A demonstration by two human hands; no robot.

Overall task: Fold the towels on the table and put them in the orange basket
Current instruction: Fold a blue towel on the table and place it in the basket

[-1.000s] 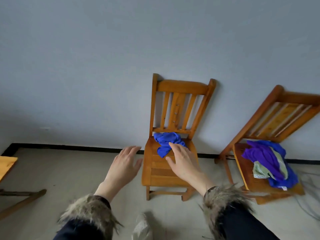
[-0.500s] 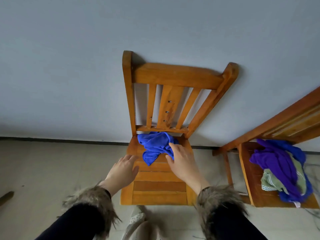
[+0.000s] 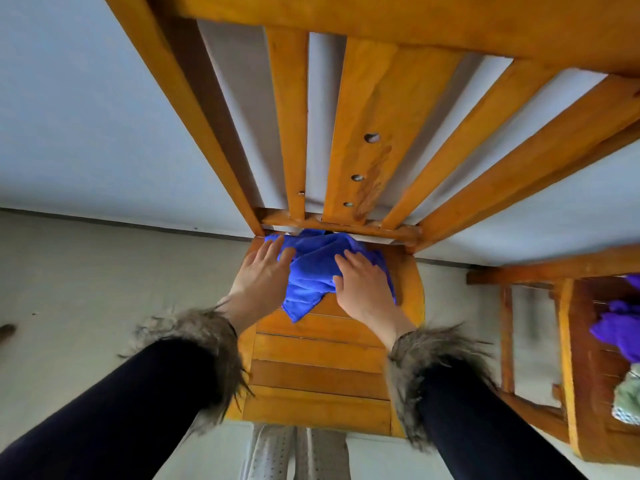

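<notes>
Both arms wear dark navy, close-fitting sleeves. Each sleeve ends in a thick cuff of shaggy grey-brown fur, its long strands sticking out raggedly round the wrist. The left hand (image 3: 258,277) and right hand (image 3: 363,284) are bare, with no rings, watch or gloves showing. Below the arms, pale fabric with small dark dots covers the legs.

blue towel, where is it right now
In the head view the blue towel lies crumpled at the back of the near wooden chair seat, just under the backrest, between the left hand and right hand.
</notes>
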